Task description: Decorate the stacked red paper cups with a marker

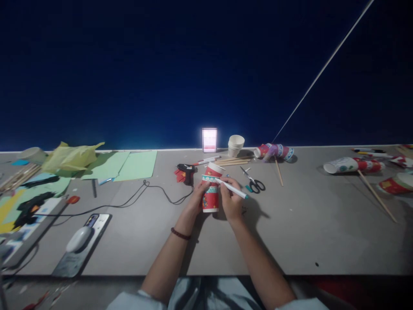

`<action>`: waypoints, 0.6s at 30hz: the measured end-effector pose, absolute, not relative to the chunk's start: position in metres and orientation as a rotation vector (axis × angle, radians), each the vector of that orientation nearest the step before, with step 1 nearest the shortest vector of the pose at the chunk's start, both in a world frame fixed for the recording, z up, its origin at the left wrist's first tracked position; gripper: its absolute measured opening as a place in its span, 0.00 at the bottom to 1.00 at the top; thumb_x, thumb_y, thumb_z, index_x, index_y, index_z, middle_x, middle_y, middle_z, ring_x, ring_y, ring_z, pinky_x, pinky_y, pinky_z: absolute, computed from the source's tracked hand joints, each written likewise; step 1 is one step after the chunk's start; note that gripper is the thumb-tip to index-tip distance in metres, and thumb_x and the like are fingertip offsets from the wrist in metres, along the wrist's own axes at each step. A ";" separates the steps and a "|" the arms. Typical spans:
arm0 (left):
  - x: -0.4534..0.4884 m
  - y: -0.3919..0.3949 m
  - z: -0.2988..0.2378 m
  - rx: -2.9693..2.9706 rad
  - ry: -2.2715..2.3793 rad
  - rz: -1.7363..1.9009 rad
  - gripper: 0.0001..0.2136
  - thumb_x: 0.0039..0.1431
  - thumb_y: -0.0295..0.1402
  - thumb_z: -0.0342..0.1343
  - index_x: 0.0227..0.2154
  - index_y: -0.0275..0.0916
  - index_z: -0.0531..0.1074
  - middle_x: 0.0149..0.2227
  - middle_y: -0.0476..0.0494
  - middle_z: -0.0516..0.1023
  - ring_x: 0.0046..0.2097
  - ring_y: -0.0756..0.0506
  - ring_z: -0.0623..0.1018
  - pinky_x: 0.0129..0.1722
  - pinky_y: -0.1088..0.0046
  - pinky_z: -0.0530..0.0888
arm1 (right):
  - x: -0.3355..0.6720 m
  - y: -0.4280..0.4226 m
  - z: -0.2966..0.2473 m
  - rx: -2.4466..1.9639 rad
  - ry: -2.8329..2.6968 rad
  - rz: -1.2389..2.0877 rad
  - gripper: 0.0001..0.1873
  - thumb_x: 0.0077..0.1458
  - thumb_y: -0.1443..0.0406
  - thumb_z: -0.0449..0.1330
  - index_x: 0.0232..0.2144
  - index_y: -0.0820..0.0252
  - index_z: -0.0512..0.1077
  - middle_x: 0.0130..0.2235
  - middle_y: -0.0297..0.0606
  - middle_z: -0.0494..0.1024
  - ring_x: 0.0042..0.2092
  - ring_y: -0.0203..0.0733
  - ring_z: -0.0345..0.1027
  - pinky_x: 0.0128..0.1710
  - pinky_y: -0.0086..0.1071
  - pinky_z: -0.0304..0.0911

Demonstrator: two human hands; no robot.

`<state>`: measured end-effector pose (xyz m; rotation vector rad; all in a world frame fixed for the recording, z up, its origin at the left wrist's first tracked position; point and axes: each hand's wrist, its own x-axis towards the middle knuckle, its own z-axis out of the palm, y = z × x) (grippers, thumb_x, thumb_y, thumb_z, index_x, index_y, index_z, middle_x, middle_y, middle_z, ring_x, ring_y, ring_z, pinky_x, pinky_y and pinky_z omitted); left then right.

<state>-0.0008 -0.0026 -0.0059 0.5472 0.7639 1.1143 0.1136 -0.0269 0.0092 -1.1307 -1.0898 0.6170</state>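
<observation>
Two decorated red paper cups (210, 201), joined end to end with teal-and-white bands, are upright in front of me at the middle of the table. My left hand (197, 197) is wrapped around their left side. A white marker with a teal end (235, 188) is gripped in my right hand (229, 202), its tip against the upper cup near the patterned band. Just behind the cups lies a black glue gun (186, 170) beside scraps of red paper (179, 175). Black-handled scissors (254, 184) rest to the right of my right hand.
White paper cups (236, 145) stand stacked at the back, near wooden sticks (234, 161). Decorated cup pieces on sticks (280, 151) lie right. On the left are green paper (138, 165), a yellow bag (69, 159), a phone (84, 245), a power strip (34, 230) and the glue gun's cord (129, 201).
</observation>
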 end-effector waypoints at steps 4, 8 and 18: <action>-0.001 -0.003 -0.006 0.567 0.765 1.119 0.22 0.47 0.40 0.68 0.42 0.31 0.77 0.36 0.37 0.82 0.35 0.43 0.81 0.42 0.68 0.75 | 0.113 -0.027 0.009 -1.130 -1.081 0.619 0.08 0.56 0.60 0.57 0.35 0.58 0.72 0.34 0.38 0.78 0.37 0.42 0.73 0.39 0.35 0.71; -0.001 -0.004 -0.006 0.557 0.758 1.132 0.20 0.48 0.39 0.67 0.42 0.32 0.77 0.36 0.37 0.82 0.34 0.43 0.81 0.41 0.68 0.76 | 0.114 -0.027 0.011 -1.127 -1.098 0.609 0.08 0.56 0.61 0.57 0.34 0.58 0.72 0.34 0.38 0.78 0.38 0.42 0.74 0.40 0.35 0.71; -0.001 -0.004 -0.005 0.568 0.758 1.121 0.21 0.49 0.40 0.67 0.43 0.31 0.77 0.37 0.36 0.82 0.35 0.42 0.82 0.43 0.68 0.75 | 0.114 -0.028 0.010 -1.116 -1.077 0.627 0.08 0.56 0.61 0.57 0.35 0.59 0.72 0.34 0.38 0.77 0.37 0.41 0.73 0.39 0.35 0.70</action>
